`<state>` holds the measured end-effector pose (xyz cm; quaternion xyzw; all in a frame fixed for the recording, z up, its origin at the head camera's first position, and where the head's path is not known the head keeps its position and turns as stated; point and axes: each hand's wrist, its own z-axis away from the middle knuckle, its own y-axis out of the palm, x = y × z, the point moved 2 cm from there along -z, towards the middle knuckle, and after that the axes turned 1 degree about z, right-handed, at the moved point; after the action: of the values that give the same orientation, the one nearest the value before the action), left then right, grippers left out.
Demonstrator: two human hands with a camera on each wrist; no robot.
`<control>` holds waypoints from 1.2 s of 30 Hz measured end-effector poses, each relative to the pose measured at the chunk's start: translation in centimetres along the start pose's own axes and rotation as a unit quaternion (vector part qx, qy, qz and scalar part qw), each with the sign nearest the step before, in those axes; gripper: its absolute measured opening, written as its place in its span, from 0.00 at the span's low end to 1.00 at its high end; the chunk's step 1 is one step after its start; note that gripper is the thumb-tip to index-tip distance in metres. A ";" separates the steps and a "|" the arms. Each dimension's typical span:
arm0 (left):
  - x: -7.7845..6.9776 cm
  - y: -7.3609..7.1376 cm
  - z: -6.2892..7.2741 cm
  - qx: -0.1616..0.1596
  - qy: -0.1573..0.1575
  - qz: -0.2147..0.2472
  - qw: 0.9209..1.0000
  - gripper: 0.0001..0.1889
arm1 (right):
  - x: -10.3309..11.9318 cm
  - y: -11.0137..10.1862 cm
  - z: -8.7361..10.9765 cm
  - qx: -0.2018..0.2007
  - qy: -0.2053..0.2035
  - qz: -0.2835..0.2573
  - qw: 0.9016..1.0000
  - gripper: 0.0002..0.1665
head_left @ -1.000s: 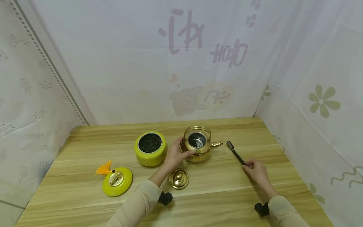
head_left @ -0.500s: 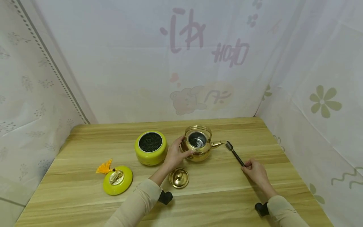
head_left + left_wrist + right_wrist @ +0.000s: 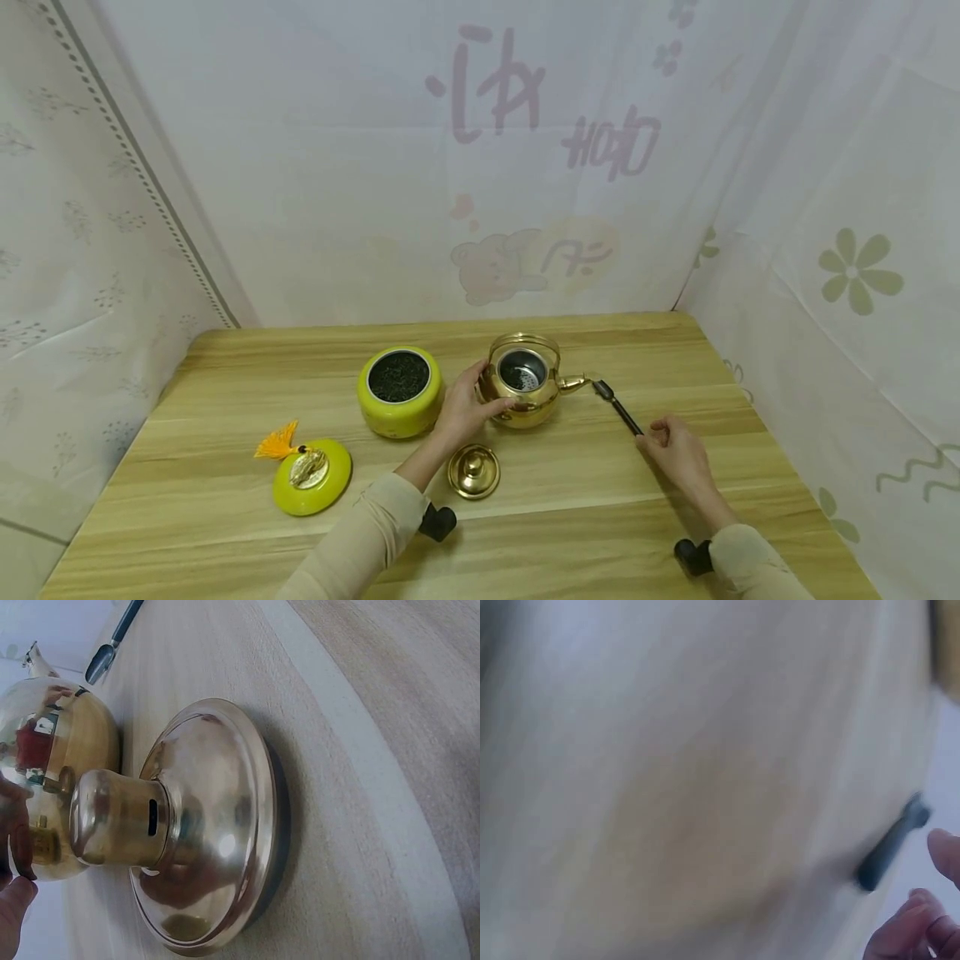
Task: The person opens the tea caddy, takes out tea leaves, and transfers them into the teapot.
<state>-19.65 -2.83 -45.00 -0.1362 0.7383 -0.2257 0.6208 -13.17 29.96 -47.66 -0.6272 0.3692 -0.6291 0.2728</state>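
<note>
My left hand (image 3: 465, 406) grips the side of a gold teapot (image 3: 525, 410), thumb at the front of its belly. The teapot's mouth is uncovered, showing a strainer with some dark leaves. Its gold lid (image 3: 206, 832) rests knob up on the table, beside the left wrist. A small dark tea scoop (image 3: 621, 408) lies on the wood, its head close to the spout's tip. My right hand (image 3: 677, 454) is at the handle end; in the right wrist view thumb and fingers (image 3: 915, 930) are spread apart, off the scoop (image 3: 889, 847).
Left of the teapot stands a yellow jar (image 3: 401, 417) full of dark tea leaves. Its yellow lid (image 3: 330, 483) with an orange tassel lies nearer the front left. Patterned cloth walls (image 3: 337, 208) enclose the wooden table (image 3: 570, 533) at the back and sides.
The scoop has shifted slightly left and turned beside the spout. My right hand has let it go, fingers parted. The left hand stays on the teapot.
</note>
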 end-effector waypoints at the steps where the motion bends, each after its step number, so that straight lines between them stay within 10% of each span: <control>1: 0.0 0.0 0.0 0.001 -0.002 0.001 1.000 0.43 | 0.5 0.0 0.0 -0.007 -0.007 -0.013 1.000 0.17; 11: -0.1 0.0 -0.1 0.004 -0.006 0.004 1.000 0.42 | 8.4 3.1 0.9 0.078 -0.034 -0.213 0.973 0.15; 36: 0.1 -0.1 -0.1 0.004 -0.009 -0.003 1.000 0.43 | 14.8 11.4 2.7 0.167 -0.159 -0.246 0.941 0.13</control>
<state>-19.82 -2.98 -44.99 -0.1383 0.7311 -0.2293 0.6275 -12.83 11.08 -48.36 -0.7361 0.0450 -0.6211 0.2652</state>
